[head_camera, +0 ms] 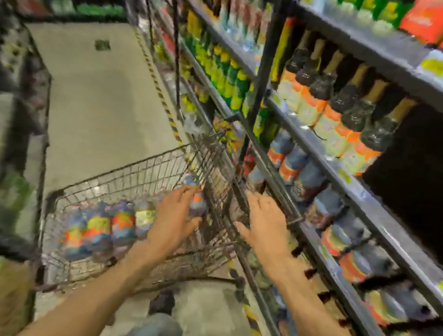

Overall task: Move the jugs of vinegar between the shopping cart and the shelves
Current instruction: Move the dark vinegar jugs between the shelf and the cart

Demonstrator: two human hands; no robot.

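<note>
Here I see the cart (123, 180) standing in the aisle just left of the shelves (358, 192). My left hand (175, 219) reaches into the cart's right end, fingers spread and laid against a jug (198, 203) that leans on the cart's right wall; I cannot tell whether the fingers close around it. More jugs (103, 224) lie in a row across the cart's floor, left of that hand. My right hand (263, 225) hovers over the cart's right rim, between the cart and the shelves, fingers straight and apart, holding nothing. Past the cart's right side, bottles (342, 115) line the shelves, and similar jugs (349, 243) sit on the lower shelf.
</note>
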